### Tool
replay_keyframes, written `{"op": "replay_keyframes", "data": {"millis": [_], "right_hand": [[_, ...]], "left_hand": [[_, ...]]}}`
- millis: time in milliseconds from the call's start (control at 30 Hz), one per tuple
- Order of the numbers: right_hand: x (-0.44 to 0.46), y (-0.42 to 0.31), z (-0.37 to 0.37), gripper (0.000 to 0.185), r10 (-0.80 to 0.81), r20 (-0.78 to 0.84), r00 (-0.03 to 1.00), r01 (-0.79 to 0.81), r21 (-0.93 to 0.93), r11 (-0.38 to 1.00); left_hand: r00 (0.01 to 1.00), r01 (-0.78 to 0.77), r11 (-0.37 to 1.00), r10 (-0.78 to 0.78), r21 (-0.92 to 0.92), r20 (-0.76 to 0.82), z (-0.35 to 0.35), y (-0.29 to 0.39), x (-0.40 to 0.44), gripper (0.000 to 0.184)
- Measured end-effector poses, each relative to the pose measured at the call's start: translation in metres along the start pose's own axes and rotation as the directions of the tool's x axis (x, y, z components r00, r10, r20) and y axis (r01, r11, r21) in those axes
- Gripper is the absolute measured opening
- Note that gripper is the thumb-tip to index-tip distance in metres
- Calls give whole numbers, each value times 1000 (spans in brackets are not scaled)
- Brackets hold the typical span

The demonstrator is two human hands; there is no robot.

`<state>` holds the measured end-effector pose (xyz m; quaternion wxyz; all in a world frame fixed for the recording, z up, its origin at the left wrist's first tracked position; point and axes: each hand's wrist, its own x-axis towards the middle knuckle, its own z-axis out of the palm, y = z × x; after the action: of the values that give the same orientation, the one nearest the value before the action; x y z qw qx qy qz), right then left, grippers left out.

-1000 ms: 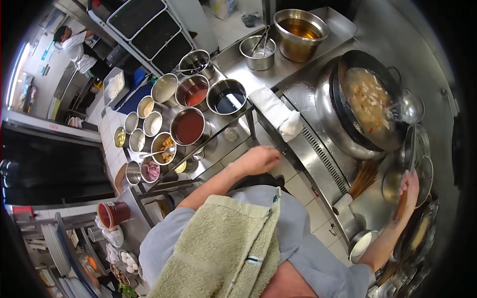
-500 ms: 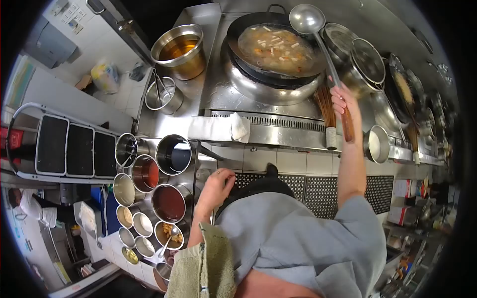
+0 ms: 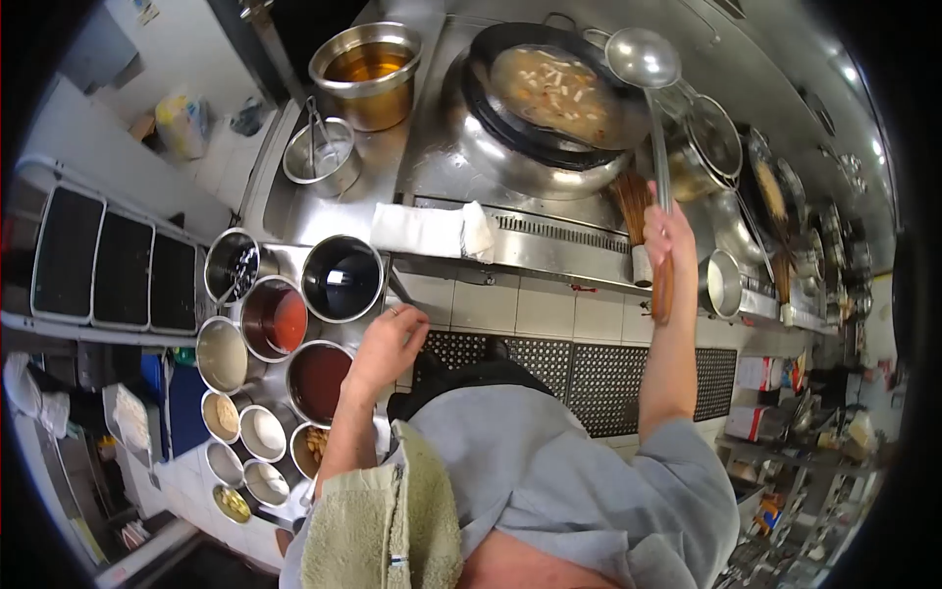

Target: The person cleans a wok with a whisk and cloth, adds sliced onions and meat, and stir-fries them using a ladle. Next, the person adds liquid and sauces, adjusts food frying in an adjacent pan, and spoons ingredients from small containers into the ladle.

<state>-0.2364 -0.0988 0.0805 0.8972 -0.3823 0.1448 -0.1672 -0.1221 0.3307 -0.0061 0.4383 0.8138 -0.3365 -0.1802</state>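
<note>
My right hand (image 3: 670, 238) is closed round the handle of a long metal ladle (image 3: 643, 59), its wooden end running down along my forearm. The ladle's round bowl is held up over the right rim of a black wok (image 3: 486, 64). In the wok is a brownish soup (image 3: 557, 93) with pale strips and orange bits, on a steel burner ring. My left hand (image 3: 391, 342) hangs near my waist, fingers curled in with nothing visible in them. Beside it stand a pot of dark liquid (image 3: 341, 285) and a pot of dark red sauce (image 3: 319, 378).
A folded white cloth (image 3: 422, 229) lies on the stove's front edge. A bamboo brush (image 3: 633, 206) stands beside the wok. Back left are a pot of amber liquid (image 3: 373, 79) and a smaller pot with a utensil (image 3: 324, 162). Several seasoning pots (image 3: 223, 355) fill the left side.
The view has turned, moving the scene slightly. My right hand still holds the ladle, which now stands more upright at the wok's right side. My left hand stays curled near the pots.
</note>
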Motion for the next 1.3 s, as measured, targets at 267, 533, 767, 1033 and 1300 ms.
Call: {"op": "replay_keyframes", "data": {"millis": [267, 533, 767, 1033, 1300], "right_hand": [[-97, 36, 65, 67, 511, 149, 847, -467, -252, 847], [-70, 101, 108, 73, 852, 88, 516, -577, -699, 422], [-53, 119, 128, 72, 853, 72, 517, -303, -916, 261], [-39, 122, 137, 68, 875, 8, 484, -316, -931, 183], [-28, 117, 142, 64, 924, 17, 382, -524, -820, 231]], "left_hand": [[883, 451, 798, -333, 400, -332, 7, 0, -40, 66], [792, 600, 700, -456, 386, -405, 31, -14, -39, 78], [770, 626, 693, -474, 358, -427, 43, -21, -40, 80], [745, 659, 668, -513, 346, -426, 44, -20, -37, 82], [747, 659, 667, -525, 349, -409, 42, -18, -36, 83]]}}
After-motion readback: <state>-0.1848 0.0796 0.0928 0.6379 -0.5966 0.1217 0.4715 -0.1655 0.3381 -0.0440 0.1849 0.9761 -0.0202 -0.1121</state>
